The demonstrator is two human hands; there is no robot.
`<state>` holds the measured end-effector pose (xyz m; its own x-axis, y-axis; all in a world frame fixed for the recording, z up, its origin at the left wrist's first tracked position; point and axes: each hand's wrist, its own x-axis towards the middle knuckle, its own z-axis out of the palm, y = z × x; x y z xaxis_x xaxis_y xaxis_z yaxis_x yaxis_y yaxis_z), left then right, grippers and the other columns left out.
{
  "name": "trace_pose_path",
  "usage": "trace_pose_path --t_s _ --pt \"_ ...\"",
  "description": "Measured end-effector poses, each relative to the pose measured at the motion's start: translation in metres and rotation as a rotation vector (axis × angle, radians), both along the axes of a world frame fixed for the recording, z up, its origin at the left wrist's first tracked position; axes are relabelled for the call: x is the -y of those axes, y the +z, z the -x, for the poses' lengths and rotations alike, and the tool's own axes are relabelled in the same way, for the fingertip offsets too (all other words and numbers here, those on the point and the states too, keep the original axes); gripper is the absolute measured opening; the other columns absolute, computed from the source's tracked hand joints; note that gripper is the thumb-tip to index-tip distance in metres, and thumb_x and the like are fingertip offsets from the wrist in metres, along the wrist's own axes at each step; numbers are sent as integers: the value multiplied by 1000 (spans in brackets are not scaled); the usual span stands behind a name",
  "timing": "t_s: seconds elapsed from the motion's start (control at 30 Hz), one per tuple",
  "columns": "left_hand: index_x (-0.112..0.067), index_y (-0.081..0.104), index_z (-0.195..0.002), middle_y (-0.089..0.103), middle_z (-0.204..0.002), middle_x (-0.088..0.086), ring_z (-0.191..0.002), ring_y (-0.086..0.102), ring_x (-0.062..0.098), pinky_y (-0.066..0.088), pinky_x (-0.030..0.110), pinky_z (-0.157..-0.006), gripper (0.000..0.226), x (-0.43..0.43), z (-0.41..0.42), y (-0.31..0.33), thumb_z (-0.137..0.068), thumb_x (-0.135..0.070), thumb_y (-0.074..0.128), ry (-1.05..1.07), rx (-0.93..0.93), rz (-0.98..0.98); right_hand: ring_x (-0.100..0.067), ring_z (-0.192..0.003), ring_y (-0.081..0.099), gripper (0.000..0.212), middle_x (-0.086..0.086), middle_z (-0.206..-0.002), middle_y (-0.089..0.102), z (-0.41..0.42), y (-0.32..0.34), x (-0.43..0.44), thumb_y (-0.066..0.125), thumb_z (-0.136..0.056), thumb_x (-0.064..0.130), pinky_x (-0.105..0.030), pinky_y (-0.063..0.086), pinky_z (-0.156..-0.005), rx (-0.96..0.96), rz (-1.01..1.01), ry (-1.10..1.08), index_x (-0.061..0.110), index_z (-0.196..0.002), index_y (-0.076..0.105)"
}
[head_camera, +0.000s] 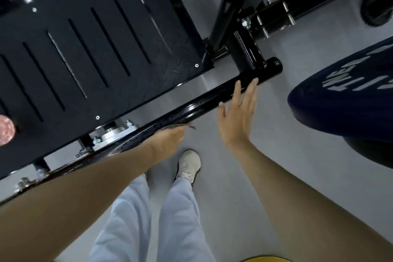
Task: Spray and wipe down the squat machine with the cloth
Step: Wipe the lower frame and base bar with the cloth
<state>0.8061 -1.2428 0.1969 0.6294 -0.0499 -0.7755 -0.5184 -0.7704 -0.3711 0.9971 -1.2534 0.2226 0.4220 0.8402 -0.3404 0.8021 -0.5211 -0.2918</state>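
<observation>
The squat machine's black base tube runs diagonally from lower left to upper right, below its slotted black footplate. The tube looks wet with droplets. My left hand presses a cloth against the tube; only the cloth's dark edge shows from under the fingers. My right hand hovers with straight, spread fingers beside the tube near its end cap, fingertips close to the metal, holding nothing. No spray bottle shows.
A dark blue weight plate sits at the right, close to my right hand. Upright black frame posts and bolted joints rise behind the tube. My legs in light trousers and a white shoe stand on grey floor.
</observation>
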Motion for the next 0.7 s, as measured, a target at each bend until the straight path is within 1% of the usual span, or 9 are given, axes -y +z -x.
trace_pose_path --t_s 0.1,0.17,0.23,0.33,0.4,0.47,0.53,0.63,0.7 --pt "-10 41 -143 12 -158 20 -144 -1 44 -22 62 -104 55 -6 -25 6 -96 -38 44 168 50 -3 -32 -147 -8 63 -17 -158 -15 29 4 8 42 -99 32 -47 8 -118 30 14 148 13 -152 15" --pt "-10 39 -143 8 -159 17 -144 -5 42 -22 60 -102 54 -6 -30 13 -96 -36 45 203 70 -16 -31 -147 -7 60 -16 -158 -13 45 8 8 40 -99 33 -48 10 -118 24 27 233 15 -152 17" --pt "-7 42 -141 7 -159 18 -144 -5 41 -18 55 -107 50 -5 -22 18 -97 -31 45 211 69 -17 -29 -147 -8 57 -14 -159 -15 55 10 9 35 -101 34 -47 10 -119 31 73 295 18 -153 16" --pt "-9 44 -140 6 -160 13 -146 -7 34 -18 48 -108 45 -1 15 14 -98 -22 40 323 195 119 -27 -147 -11 54 -10 -159 -18 70 10 14 28 -102 34 -45 6 -119 28 134 317 20 -153 15" --pt "-10 43 -141 10 -160 9 -148 1 28 -7 47 -116 46 4 55 9 -96 -17 41 451 344 263 -25 -147 -11 54 -8 -159 -17 78 8 18 26 -103 34 -44 6 -120 1 154 289 20 -153 13" --pt "-14 47 -138 23 -157 6 -145 22 27 17 45 -118 49 14 96 6 -89 -12 43 595 610 291 -24 -147 -11 54 -7 -160 -13 90 7 20 25 -103 34 -43 6 -121 -39 170 249 20 -153 9" --pt "-10 34 -145 22 -156 16 -142 26 36 23 45 -116 56 32 135 0 -90 -7 28 764 747 237 -24 -147 -12 55 -8 -160 -12 104 7 21 25 -104 34 -42 5 -121 -43 180 214 20 -153 7" --pt "-2 0 -151 22 -150 33 -138 22 50 6 45 -117 70 60 181 0 -82 -2 11 1066 742 160 -27 -147 -14 59 -13 -159 -17 122 6 23 25 -103 40 -45 3 -120 10 212 218 19 -154 4" --pt "3 -9 -148 20 -151 32 -136 19 51 1 47 -117 67 78 206 5 -83 0 4 1225 703 151 -29 -146 -18 67 -14 -157 -21 138 5 26 26 -100 50 -47 0 -120 20 247 224 19 -153 -1"
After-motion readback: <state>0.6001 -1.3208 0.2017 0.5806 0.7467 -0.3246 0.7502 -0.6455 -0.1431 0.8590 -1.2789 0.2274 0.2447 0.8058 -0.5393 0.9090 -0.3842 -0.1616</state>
